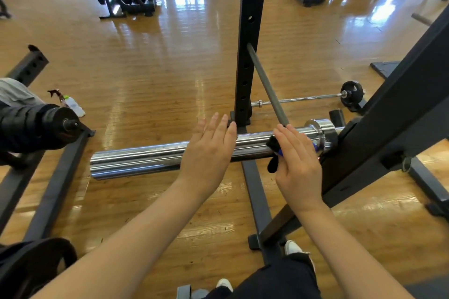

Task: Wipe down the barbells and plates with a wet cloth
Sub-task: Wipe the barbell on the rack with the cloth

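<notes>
A chrome barbell sleeve (136, 159) lies level across the middle of the view, its collar end (320, 128) resting in the black rack at the right. My left hand (209, 150) lies over the sleeve with straight fingers. My right hand (297, 165) presses a dark cloth with a blue patch (273, 164) against the sleeve near the collar, fingers straight. The cloth's end hangs below the sleeve. Most of the cloth is hidden under the hand.
A black rack upright (247, 39) stands behind the sleeve, with a grey bar (267, 85) leaning from it. A second barbell with a black plate (352, 96) lies on the floor behind. A spray bottle (70, 103) stands at left, beside another loaded bar end (60, 126).
</notes>
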`<act>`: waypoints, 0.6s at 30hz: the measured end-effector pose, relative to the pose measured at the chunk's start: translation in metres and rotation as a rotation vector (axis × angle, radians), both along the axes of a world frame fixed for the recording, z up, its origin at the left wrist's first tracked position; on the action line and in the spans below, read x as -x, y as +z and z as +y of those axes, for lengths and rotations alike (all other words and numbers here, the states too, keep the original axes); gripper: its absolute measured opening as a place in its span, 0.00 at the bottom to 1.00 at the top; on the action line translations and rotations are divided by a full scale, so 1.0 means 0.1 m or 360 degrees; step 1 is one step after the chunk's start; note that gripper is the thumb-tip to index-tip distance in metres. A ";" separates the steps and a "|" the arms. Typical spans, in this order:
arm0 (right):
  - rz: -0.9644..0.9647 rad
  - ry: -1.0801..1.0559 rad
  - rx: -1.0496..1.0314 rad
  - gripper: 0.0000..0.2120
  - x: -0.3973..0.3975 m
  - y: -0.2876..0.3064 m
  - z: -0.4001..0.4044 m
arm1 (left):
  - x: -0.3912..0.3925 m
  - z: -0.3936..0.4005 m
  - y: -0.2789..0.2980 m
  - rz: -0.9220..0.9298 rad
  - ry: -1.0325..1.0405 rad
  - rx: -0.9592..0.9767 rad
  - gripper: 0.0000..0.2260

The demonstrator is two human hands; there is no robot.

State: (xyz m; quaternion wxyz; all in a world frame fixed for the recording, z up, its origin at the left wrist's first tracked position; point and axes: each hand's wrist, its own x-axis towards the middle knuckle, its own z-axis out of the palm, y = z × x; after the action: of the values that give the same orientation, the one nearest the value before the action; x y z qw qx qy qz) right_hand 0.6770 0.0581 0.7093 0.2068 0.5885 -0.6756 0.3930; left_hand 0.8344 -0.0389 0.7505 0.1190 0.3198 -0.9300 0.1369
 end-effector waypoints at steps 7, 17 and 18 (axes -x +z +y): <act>0.0104 0.0232 0.0082 0.19 -0.37 -0.05 -0.10 | 0.05 -0.11 0.27 -0.0374 0.0041 -0.0482 0.39; 0.0092 0.0033 0.0079 0.16 0.00 -0.10 -0.02 | -0.13 0.03 -0.11 0.0020 -0.0106 0.0184 0.34; 0.0091 0.0023 0.0053 0.16 0.02 -0.09 0.00 | -0.11 0.03 -0.13 0.0023 -0.0098 0.0259 0.29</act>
State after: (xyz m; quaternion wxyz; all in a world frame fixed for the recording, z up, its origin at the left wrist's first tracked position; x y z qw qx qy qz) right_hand 0.6747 0.0577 0.7005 0.2329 0.6009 -0.6585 0.3886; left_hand 0.8453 -0.0361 0.7372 0.1556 0.2813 -0.9242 0.2059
